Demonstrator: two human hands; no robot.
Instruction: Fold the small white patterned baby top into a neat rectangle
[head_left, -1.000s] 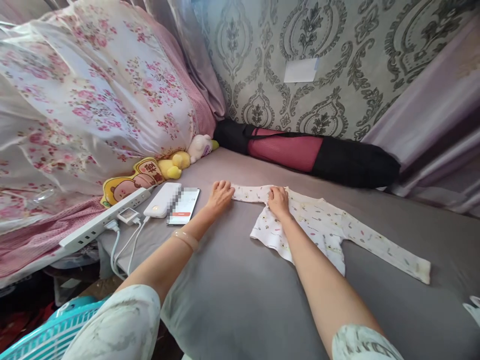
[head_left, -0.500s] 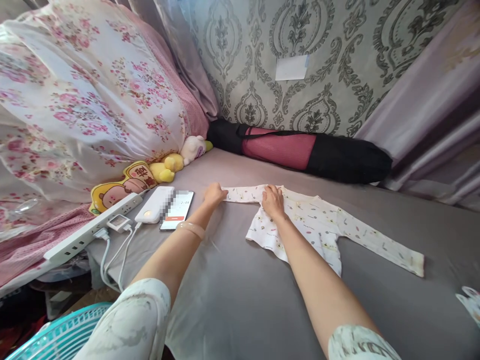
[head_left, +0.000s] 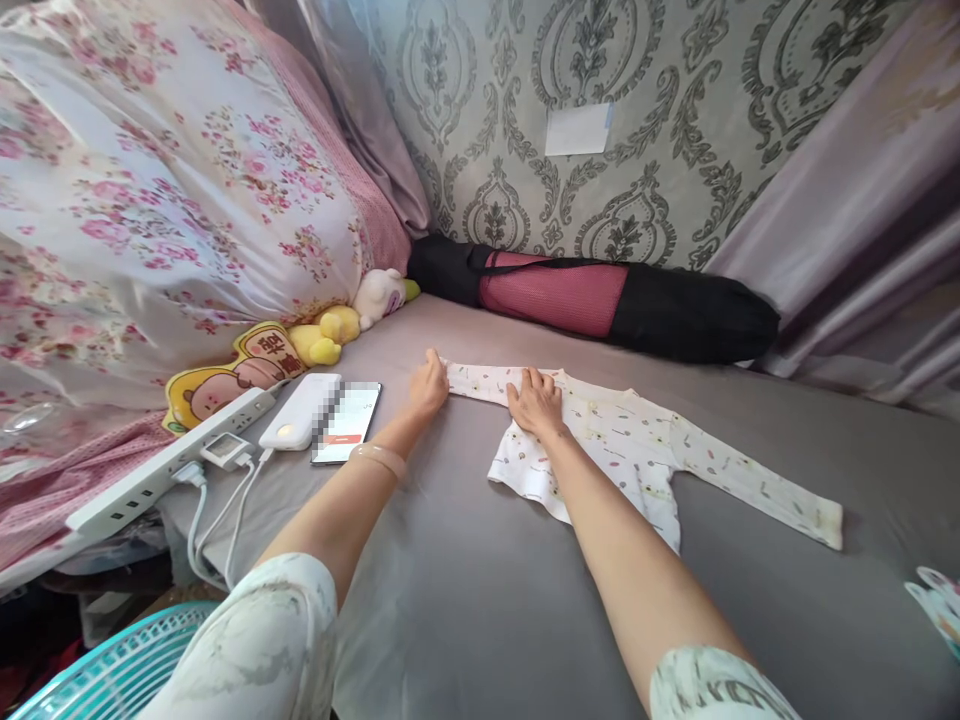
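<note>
A small white long-sleeved baby shirt [head_left: 615, 430] with a scattered print lies spread out on the grey sheet. At the end of its left-hand sleeve, my left hand [head_left: 430, 385] is closed on the cuff, and the sleeve stretches straight toward the body. My right hand [head_left: 535, 402] rests on the shirt where that sleeve meets the body, fingers apart and pressing on the cloth. The other sleeve reaches out flat to the right, with nothing touching it.
Left of the shirt lie a phone [head_left: 349, 425], a white power bank [head_left: 301, 410] and a power strip [head_left: 169, 460] with cables. Plush toys [head_left: 330, 335] line the bedding. A black and pink long bag [head_left: 555, 295] lies along the wall. A turquoise basket [head_left: 120, 670] stands at lower left.
My left hand has turned upward slightly at the cuff, and the sleeve looks straighter. My right hand has slid a little left, its fingers more spread. The view has shifted slightly.
</note>
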